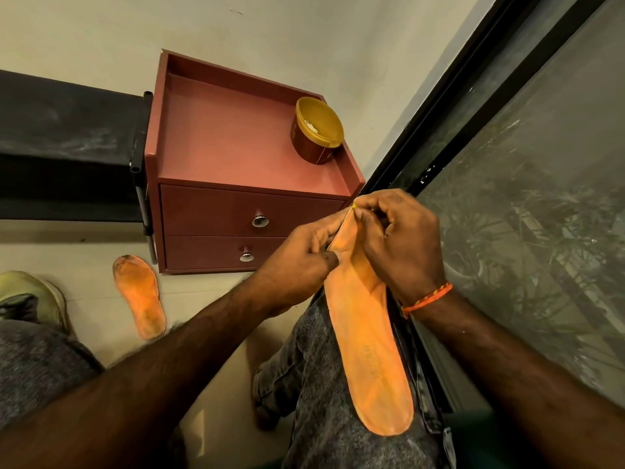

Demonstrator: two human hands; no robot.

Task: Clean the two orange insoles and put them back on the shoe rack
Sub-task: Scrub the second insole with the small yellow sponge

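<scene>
Insole (368,353) on knee, print unreadable; left hand (301,262) grips edge, right hand (399,238) pinches toe end.

A small red-brown cabinet (236,157) with two knobbed drawers stands against the pale wall (304,35) on a cream floor (84,245), beside a dark-framed window (527,184).

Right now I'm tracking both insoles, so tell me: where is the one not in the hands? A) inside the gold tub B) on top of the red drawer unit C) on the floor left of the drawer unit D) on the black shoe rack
C: the second insole lies flat on the floor, left of the red drawer unit, near a shoe.
</scene>
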